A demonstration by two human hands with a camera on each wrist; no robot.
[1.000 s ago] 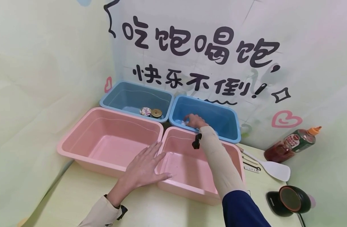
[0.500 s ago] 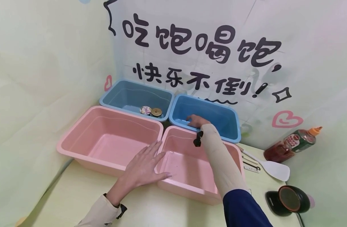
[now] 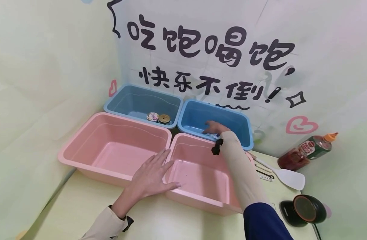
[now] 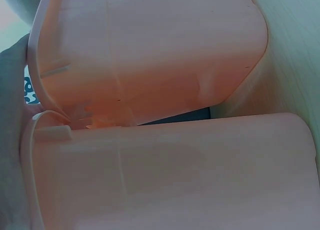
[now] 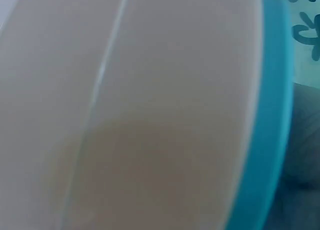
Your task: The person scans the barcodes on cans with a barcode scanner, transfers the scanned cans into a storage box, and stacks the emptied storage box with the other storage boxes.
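In the head view, my right hand reaches over the near rim into the right blue bin, fingers bent downward. Beneath it shows a small whitish, bluish-patterned thing, mostly covered by the hand; whether the fingers grip it is hidden. My left hand lies spread, fingers straight, across the adjoining rims of the left pink bin and the right pink bin. The left wrist view catches both pink bins' outer walls. In the right wrist view, a blue rim crosses close up, blurred.
Two round-lidded jars, one floral and one gold, stand in the left blue bin. At the right are a white spatula, a red sauce bottle and a black device. A printed wall sheet hangs behind.
My right hand has moved a little to the right inside the right blue bin, and the whitish thing now shows farther right under it. The left hand stays put.
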